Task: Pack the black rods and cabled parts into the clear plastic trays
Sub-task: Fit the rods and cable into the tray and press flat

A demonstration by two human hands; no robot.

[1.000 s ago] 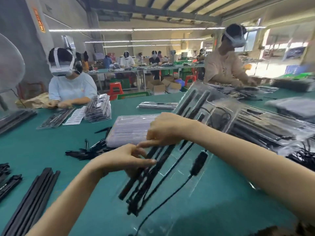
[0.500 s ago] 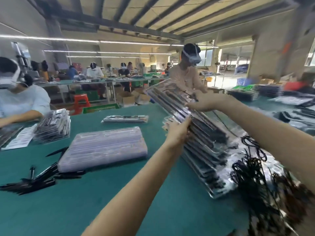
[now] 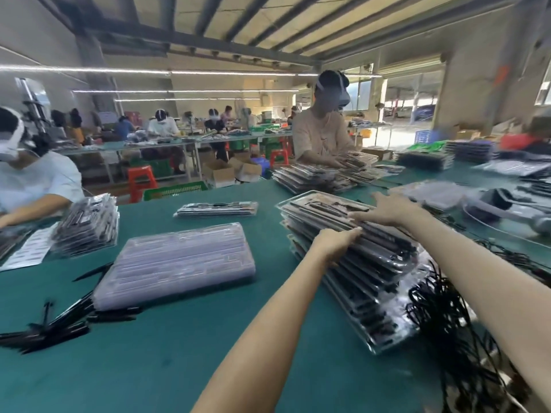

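Note:
A tall stack of filled clear trays (image 3: pixel 366 275) leans on the green table at the right, each tray showing black rods and cables. My right hand (image 3: pixel 384 208) lies flat on the top tray with fingers stretched out. My left hand (image 3: pixel 334 242) touches the stack's left edge just below, fingers extended against the trays. A stack of empty clear trays (image 3: pixel 179 260) lies at centre left. Loose black rods (image 3: pixel 59 320) lie beside it at the lower left. A tangle of black cabled parts (image 3: pixel 453 317) sits at the lower right.
A small stack of filled trays (image 3: pixel 216 208) lies further back at centre. One person sits at the left beside a tray stack (image 3: pixel 88 225); another stands across the table handling more filled trays (image 3: pixel 316 177). Grey parts (image 3: pixel 504 204) lie at the far right.
Both hands carried a filled tray from in front of me to the right and lowered it onto the stack. My right hand now lies flat on top and my left at the edge.

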